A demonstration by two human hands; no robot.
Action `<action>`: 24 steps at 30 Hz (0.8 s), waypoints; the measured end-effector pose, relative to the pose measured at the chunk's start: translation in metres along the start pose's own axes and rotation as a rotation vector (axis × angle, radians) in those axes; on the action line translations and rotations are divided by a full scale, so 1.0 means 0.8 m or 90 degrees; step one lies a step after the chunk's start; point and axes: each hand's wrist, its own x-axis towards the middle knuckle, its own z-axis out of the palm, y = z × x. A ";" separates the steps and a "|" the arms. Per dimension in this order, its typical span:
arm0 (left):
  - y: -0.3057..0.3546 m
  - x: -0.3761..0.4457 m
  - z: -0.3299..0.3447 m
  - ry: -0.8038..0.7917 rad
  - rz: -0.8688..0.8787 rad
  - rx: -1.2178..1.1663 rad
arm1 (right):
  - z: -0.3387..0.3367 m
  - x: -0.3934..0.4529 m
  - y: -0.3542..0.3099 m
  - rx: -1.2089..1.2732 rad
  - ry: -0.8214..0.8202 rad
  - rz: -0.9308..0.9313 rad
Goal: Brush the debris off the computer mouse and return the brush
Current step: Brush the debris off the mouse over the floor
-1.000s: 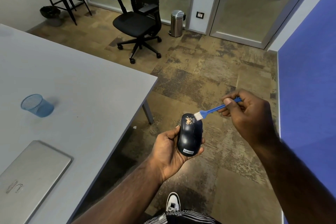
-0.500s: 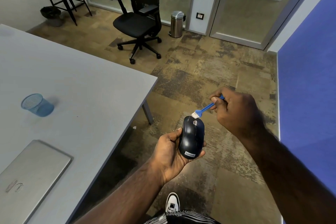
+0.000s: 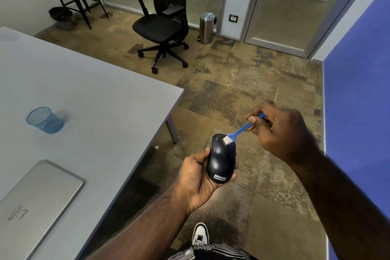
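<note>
Now the brush (image 3: 239, 132), pinched in the right hand (image 3: 282, 131), has its bristles back on the mouse (image 3: 221, 158) gripped by the left hand (image 3: 198, 177), its crumbs nearly gone.

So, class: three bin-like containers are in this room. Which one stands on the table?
The blue mesh cup; the steel pedal bin and dark basket stand on the floor.

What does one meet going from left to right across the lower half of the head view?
Laptop → left hand → computer mouse → brush → right hand → blue wall.
</note>
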 end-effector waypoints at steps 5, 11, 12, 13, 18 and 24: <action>0.001 -0.001 0.001 -0.004 0.003 -0.010 | -0.002 -0.003 0.000 0.005 -0.014 -0.020; 0.000 -0.002 0.001 0.003 -0.002 -0.010 | -0.004 -0.002 0.002 -0.010 0.000 -0.011; 0.000 -0.002 0.001 0.007 -0.002 -0.011 | -0.004 -0.003 0.001 -0.001 -0.007 -0.015; 0.000 -0.001 0.001 0.009 0.000 -0.011 | -0.004 -0.004 -0.002 0.009 -0.017 -0.018; 0.001 -0.003 0.001 0.004 0.000 -0.012 | -0.003 -0.001 -0.001 -0.026 0.007 -0.010; 0.001 -0.003 0.002 0.009 0.002 -0.006 | -0.001 -0.001 -0.006 -0.008 -0.017 -0.024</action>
